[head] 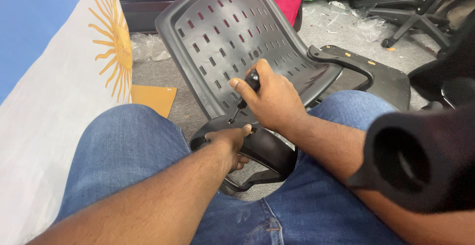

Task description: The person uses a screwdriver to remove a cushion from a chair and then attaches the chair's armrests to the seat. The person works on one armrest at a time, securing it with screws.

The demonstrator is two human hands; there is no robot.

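Screwdriver on the chair armrest, between my knees.
My right hand is closed around the screwdriver, tip down on the black armrest; my left hand grips that armrest beneath the perforated chair back.

A: Where's the chair back?
B: On the floor ahead of the knees, tilted up. Armrest sits at its lower edge, between the thighs.
A: Hands?
B: Left hand on the armrest, right hand just above with the screwdriver. Flag lies left, seat base right, office chair behind.
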